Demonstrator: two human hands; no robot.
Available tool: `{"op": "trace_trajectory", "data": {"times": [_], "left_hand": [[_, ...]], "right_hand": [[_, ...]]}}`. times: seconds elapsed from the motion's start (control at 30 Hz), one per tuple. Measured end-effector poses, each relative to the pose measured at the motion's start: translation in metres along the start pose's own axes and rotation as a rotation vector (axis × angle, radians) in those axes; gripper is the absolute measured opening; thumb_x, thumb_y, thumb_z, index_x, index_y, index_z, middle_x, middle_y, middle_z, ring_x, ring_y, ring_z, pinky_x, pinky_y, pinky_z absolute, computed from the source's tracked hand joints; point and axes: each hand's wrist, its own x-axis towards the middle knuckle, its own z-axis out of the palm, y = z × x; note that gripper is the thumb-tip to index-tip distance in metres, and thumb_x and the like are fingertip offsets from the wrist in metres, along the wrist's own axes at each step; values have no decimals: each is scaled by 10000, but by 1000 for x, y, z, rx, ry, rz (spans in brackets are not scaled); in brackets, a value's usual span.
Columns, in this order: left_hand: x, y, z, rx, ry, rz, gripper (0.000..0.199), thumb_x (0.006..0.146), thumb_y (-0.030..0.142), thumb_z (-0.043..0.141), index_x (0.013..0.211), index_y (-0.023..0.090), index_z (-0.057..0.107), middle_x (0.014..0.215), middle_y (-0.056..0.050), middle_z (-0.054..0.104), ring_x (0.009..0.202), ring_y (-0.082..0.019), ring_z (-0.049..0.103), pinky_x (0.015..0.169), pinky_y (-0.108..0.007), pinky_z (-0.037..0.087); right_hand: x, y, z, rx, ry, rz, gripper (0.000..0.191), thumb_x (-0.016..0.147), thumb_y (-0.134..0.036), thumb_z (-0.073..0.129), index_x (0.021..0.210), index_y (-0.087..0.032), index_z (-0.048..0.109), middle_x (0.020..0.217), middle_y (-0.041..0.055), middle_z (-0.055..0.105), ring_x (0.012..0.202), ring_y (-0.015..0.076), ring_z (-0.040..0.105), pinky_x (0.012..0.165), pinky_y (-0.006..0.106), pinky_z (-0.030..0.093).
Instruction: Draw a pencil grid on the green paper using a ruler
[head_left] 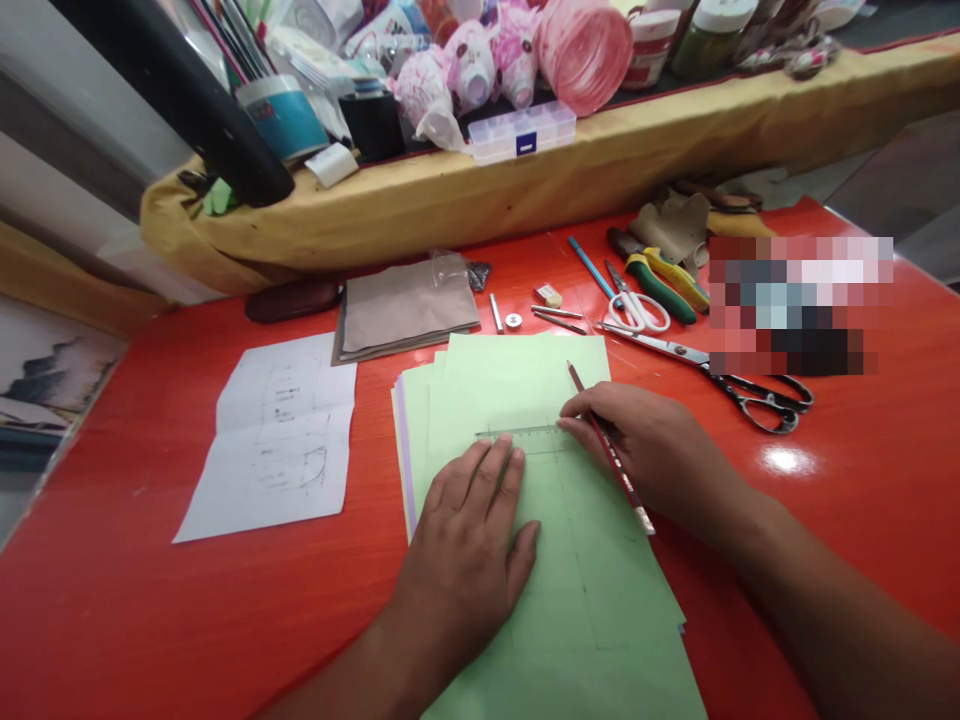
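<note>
A stack of light green paper sheets (517, 380) lies before me, with thin pencil lines drawn on the top one. Across it rests a clear ruler (529, 433), partly hidden by my fingers. My left hand (472, 530) is spread flat on the paper, its fingertips at the ruler's lower edge. A dark red pencil (615, 460) with a white eraser end sits in my right hand (645, 440), pointing up and away from the paper's near edge. The thumb and index fingertip of that hand are at the ruler's right end.
Left of the stack lies a creased white sheet with sketches (285, 440). Behind are brown leather pieces (409, 305), an eraser (548, 295), white-handled scissors (637, 310), pliers (660, 285) and large black-handled shears (720, 370). A cloth-covered ledge (420, 205) holds jars and a clear box (523, 132).
</note>
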Motion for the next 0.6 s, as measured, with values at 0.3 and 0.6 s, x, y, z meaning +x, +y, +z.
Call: {"op": "trace_trajectory", "data": {"times": [0.3, 0.6], "left_hand": [[1, 0, 0, -2, 2, 1, 496, 1130, 331, 431, 1546, 81, 534, 1609, -135, 557, 1472, -322, 479, 1195, -501, 413], [1, 0, 1, -7, 2, 1, 502, 1128, 333, 436, 1551, 77, 530, 1615, -140, 550, 1474, -326, 480, 1194, -505, 416]], "right_hand": [[1, -1, -1, -4, -6, -2, 196, 1089, -317, 584, 981, -216, 712, 907, 57, 767, 823, 231, 699, 733, 353, 514], [1, 0, 0, -2, -15, 12, 197, 1089, -321, 586, 987, -215, 716, 919, 53, 766, 833, 228, 695, 743, 357, 511]]}}
